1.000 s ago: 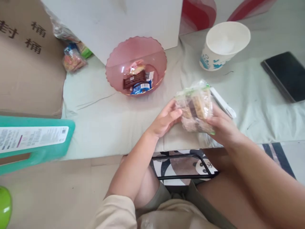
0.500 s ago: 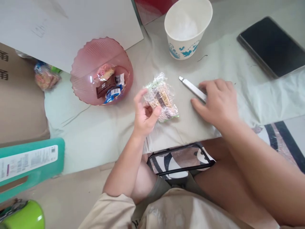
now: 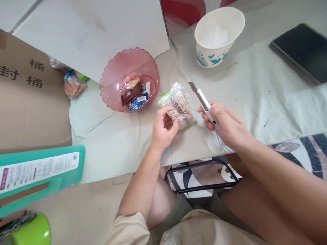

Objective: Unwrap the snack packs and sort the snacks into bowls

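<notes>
Between the thumb and fingers of my left hand (image 3: 163, 131) is a snack in a clear crinkled wrapper (image 3: 182, 109), its print dark and tan with green at the edges. It sits at the table's near side. My right hand (image 3: 227, 124) is closed around a white utility knife (image 3: 206, 106). The knife's dark blade sticks out and points up and away, just right of the snack packet, not touching it. Left of the packet stands a pink ribbed glass bowl (image 3: 109, 76) with several wrapped snacks (image 3: 135, 92) inside.
A paper cup (image 3: 211, 58) with white contents stands behind the knife, and a black phone (image 3: 304, 51) lies at the far right. White box (image 3: 122, 23) and cardboard box (image 3: 33, 109) border the left. A teal plastic piece (image 3: 79, 166) and a green bucket (image 3: 38, 231) are lower left.
My right hand has picked the utility knife up off the table, and its blade now shows extended. My left hand still holds the snack packet. The view has shifted left.
</notes>
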Motion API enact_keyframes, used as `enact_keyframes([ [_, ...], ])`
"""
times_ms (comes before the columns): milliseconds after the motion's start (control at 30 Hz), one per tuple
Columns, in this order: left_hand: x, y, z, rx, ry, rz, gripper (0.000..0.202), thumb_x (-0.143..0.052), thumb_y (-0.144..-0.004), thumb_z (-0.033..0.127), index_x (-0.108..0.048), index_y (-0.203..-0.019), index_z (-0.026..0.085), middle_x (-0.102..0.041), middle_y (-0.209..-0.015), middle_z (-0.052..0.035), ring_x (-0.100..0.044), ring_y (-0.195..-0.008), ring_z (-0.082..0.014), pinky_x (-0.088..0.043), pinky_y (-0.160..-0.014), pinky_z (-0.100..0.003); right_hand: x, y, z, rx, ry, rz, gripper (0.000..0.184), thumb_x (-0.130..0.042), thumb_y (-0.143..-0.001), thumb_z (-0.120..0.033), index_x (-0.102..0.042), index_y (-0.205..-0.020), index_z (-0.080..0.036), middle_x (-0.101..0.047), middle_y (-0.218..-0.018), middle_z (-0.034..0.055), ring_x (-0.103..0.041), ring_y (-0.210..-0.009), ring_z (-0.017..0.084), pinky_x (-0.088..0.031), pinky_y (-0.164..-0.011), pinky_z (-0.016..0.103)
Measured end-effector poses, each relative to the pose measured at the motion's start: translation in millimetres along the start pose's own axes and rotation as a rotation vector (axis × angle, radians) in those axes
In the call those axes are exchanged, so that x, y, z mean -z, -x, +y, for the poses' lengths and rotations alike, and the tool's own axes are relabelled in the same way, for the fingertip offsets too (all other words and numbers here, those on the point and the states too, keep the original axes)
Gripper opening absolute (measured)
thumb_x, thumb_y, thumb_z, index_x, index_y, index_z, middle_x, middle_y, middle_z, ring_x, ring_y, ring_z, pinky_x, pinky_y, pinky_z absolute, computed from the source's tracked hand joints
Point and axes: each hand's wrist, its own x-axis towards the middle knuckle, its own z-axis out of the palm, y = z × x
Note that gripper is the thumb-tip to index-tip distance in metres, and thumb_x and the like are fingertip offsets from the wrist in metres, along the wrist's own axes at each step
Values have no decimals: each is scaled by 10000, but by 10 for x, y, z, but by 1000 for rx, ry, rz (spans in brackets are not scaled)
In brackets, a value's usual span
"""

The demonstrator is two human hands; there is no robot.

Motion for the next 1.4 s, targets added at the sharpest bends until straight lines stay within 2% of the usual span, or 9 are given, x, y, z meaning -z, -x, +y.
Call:
enact_keyframes([
  [167, -19, -18, -6, -66, -77, -22, 316, -617, -949, 302, -506, -1244, 285, -633, -1049, -19, -648, -793, -94, -537, -682, -184, -111, 36, 77, -35, -149, -158, 250, -521, -979, -436, -591, -893, -213, -525, -708, -19, -450, -557, 103, -357, -554, 276],
  [267, -22, -29, 68, -111, -134, -74, 306, -627, -922, 283, -530, -1212, 265, -645, -1006, -14, -595, -705, -82, -499, -627, -181, -46, 43, 77, 106, -155, -38, 173, -576, -943, -397, -566, -885, -234, -475, -684, -36, -391, -536, 102, -335, -537, 283],
  [433, -82, -6, 172, -81, 12, -358, 352, -627, -876, 247, -567, -1222, 272, -610, -813, 25, -512, -580, -80, -461, -549, -192, 103, 4, -28, 201, 96, 223, 243, -737, -806, -300, -648, -1028, -253, -444, -642, -56, -406, -545, 118, -340, -547, 296],
  [600, -152, 15, 157, 84, 122, -417, 654, -645, -857, 288, -404, -1462, 354, -685, -995, -15, -640, -703, -115, -551, -629, -235, 169, -23, -50, 237, 292, 256, 86, -719, -799, -296, -688, -830, -223, -509, -628, -35, -464, -576, 124, -377, -569, 297],
  [833, -154, -14, 196, 231, 120, -395, 684, -671, -838, 283, -429, -1471, 368, -658, -988, -21, -595, -635, -101, -499, -537, -213, 187, -1, -15, 436, 417, 283, 49, -681, -830, -272, -714, -828, -235, -630, -775, 5, -578, -712, 157, -483, -696, 326],
  [967, -142, -15, 200, 118, 95, -404, 588, -662, -818, 238, -513, -1379, 331, -643, -934, -3, -598, -642, -100, -536, -588, -227, 193, -19, -9, 388, 458, 302, 227, -707, -818, -285, -716, -1042, -249, -667, -912, 24, -573, -690, 153, -487, -663, 330],
  [1133, -158, 16, 149, 68, 90, -359, 470, -653, -831, 206, -554, -1275, 325, -631, -905, 19, -596, -637, -85, -527, -586, -195, 182, -33, 5, 372, 456, 283, 47, -681, -848, -285, -690, -862, -241, -644, -815, 13, -593, -724, 168, -488, -709, 336],
  [1267, -190, 27, 77, 63, 70, -210, 440, -674, -900, 326, -510, -1307, 310, -650, -1031, -18, -644, -704, -93, -570, -644, -210, 163, 18, -6, 276, 279, 261, 182, -620, -929, -408, -669, -916, -234, -580, -726, -8, -515, -620, 136, -426, -605, 299],
  [1400, -196, 10, 33, 9, 31, -96, 428, -655, -943, 428, -476, -1312, 304, -662, -1016, -13, -674, -741, -99, -568, -659, -201, 78, 71, -20, 110, 30, 68, 356, -553, -957, -521, -631, -799, -211, -530, -629, -17, -431, -518, 102, -364, -498, 262],
])
